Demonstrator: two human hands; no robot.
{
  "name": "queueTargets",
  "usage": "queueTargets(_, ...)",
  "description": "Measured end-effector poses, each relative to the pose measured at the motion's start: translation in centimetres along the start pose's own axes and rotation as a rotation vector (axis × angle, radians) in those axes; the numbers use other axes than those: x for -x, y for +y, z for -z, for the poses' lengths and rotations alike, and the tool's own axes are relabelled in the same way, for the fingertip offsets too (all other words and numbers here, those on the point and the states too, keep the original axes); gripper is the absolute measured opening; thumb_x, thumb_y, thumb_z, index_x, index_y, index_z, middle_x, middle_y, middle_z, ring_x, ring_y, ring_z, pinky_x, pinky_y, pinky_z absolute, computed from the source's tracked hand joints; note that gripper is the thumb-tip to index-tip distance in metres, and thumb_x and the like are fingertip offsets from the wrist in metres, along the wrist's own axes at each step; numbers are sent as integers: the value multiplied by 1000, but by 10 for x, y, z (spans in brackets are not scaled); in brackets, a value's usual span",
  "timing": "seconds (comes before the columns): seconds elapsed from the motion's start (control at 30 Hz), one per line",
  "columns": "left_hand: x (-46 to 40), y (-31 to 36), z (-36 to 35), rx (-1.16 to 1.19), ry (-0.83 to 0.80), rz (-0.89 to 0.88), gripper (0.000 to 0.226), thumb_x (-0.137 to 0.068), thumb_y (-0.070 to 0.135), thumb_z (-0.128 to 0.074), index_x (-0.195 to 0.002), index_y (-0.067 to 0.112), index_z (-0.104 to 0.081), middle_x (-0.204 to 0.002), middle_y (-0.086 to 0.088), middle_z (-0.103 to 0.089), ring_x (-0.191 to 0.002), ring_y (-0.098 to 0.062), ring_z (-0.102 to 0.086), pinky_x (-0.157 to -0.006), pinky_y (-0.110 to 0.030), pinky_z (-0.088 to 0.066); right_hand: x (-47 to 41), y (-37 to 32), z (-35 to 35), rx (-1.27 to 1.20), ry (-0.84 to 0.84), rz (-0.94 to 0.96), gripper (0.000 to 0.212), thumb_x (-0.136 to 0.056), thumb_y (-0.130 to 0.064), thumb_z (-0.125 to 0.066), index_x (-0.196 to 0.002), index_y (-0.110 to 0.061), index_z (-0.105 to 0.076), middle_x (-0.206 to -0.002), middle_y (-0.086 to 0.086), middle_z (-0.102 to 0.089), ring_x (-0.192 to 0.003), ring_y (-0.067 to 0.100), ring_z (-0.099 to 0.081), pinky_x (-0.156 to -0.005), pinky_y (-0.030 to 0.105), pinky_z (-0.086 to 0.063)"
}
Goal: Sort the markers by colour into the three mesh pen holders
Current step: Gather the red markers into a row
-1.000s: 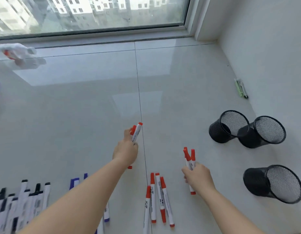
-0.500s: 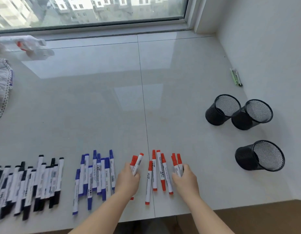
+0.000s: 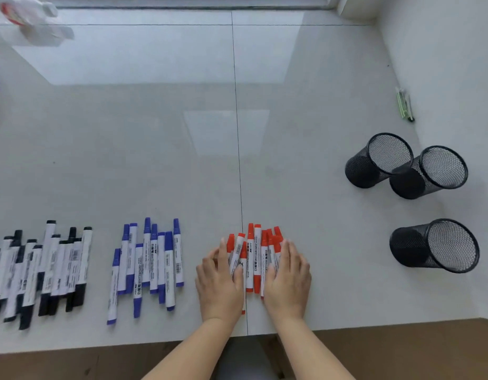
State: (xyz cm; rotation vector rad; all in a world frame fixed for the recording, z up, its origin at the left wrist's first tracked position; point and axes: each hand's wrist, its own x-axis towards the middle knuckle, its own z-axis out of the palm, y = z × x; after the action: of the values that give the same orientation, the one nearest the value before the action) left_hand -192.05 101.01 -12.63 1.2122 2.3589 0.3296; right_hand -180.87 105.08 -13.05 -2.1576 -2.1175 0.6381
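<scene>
Red markers: a bunch of slim white-barrelled plastic whiteboard markers with red caps (image 3: 254,259) lies on the pale grey tiled tabletop (image 3: 155,160) near its front edge, squeezed between the 2 hands.
Left hand: the left hand (image 3: 219,281) lies flat against the bunch's left side, fingers straight and together, pressing in; nothing is enclosed.
Right hand: the right hand (image 3: 288,275) mirrors it on the right side, fingers straight, pressing the markers inward.
Other markers: a row of blue-capped white markers (image 3: 148,267) lies to the left, and a row of black-capped white markers (image 3: 37,270) further left.
Holders: 3 black wire-mesh cylindrical pen holders stand well to the right, 2 touching at the back (image 3: 377,160) (image 3: 429,172) and 1 nearer the front (image 3: 434,245); all look empty.
Handling: probably light, rigid and smooth; round barrels will likely roll and slip from a loose bundle, so wrapping the fingers around the middle of the barrels seems safest.
Writing: "WHITEBOARD" reads along 1 red marker's barrel and on a blue one; barcodes show, smaller print is illegible.
</scene>
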Motion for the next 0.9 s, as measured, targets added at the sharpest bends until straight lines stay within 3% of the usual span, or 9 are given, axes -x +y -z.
queueTargets(0.07, -3, 1, 0, -73, 14, 24, 65, -92, 49, -32, -147, 31, -2, -141, 1, -23, -124, -16, -27, -104, -34, -27, -3, 1, -5, 29, -29, 19, 64, -96, -38, -29, -146, -21, 6, -156, -4, -3, -143, 15, 0, -113, 32, -4)
queueTargets(0.13, -5, 3, 1, -105, -20, 35, 65, -92, 54, -17, -146, 31, 11, -152, 1, -12, -139, -19, -13, -113, -39, -13, -5, 3, -8, 67, -18, 32, 62, -96, -42, -20, -141, -23, 18, -152, -6, 12, -141, 13, 12, -115, 34, 1)
queueTargets(0.2, -7, 4, 2, -141, -58, 42, 63, -84, 60, 12, -138, 31, 27, -157, 3, 6, -144, -16, 9, -116, -39, 6, -5, 3, -8, 82, -6, 15, 62, -94, -44, -15, -141, -21, 18, -150, -6, 15, -140, 15, 13, -116, 37, -1)
queueTargets(0.3, -8, 6, 1, -156, -81, 52, 71, -68, 59, 37, -133, 31, 37, -152, 6, 26, -137, -13, 29, -115, -41, 13, -4, 0, -10, 100, 12, -10, 63, -92, -46, -15, -142, -20, 14, -151, -4, 10, -141, 17, 8, -116, 40, -4)
queueTargets(0.57, -6, 5, 0, -182, -107, -18, 66, -71, 58, 36, -135, 39, 35, -145, 12, 40, -136, -17, 33, -111, -46, 19, -4, -5, -3, 119, 12, 14, 62, -91, -53, -4, -145, -21, -6, -151, -1, -7, -140, 24, -8, -112, 47, -13)
queueTargets(0.67, -6, 3, -1, -215, -119, -32, 64, -73, 57, 35, -135, 40, 34, -142, 15, 43, -135, -18, 36, -109, -47, 22, -3, -2, -3, 144, -39, 40, 63, -89, -55, -5, -144, -26, 1, -152, -4, 1, -141, 24, -1, -113, 48, -8)
queueTargets(0.77, -8, 1, -1, -200, -120, -19, 54, -87, 55, 15, -135, 41, 33, -144, 16, 39, -136, -18, 34, -111, -47, 19, -3, -3, -1, 144, -46, 35, 63, -89, -54, -2, -144, -26, 1, -152, -4, 1, -141, 25, -2, -113, 48, -9)
queueTargets(0.9, -9, 2, 5, -191, -128, -8, 56, -93, 49, -5, -135, 42, 31, -148, 15, 31, -136, -16, 33, -114, -46, 14, -4, -3, 0, 155, -103, 29, 62, -86, -58, 7, -140, -29, 19, -153, -6, 12, -141, 23, 11, -115, 46, 0)
